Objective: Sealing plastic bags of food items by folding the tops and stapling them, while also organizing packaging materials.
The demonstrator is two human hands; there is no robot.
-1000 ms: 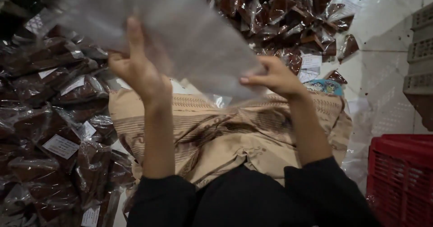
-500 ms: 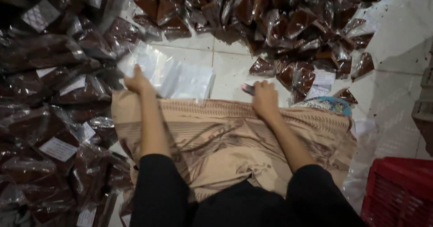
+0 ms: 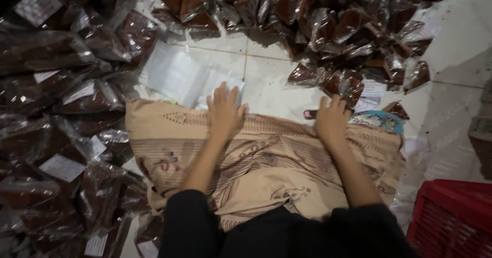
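Note:
My left hand lies flat, fingers spread, on the edge of the beige patterned cloth over my lap, its fingertips touching a stack of clear empty plastic bags on the white tiled floor. My right hand rests palm down on the same cloth further right, holding nothing, close to a small red object on the tiles. Both forearms come out of dark sleeves at the bottom.
Piles of sealed clear bags filled with dark brown stuff surround me: a heap at the left and another across the top right. A red plastic crate stands at the bottom right. A turquoise patterned item lies by my right hand.
A second ago both hands held a clear plastic bag up in front of the camera. It has been laid on the floor, and both hands have come down flat onto the cloth.

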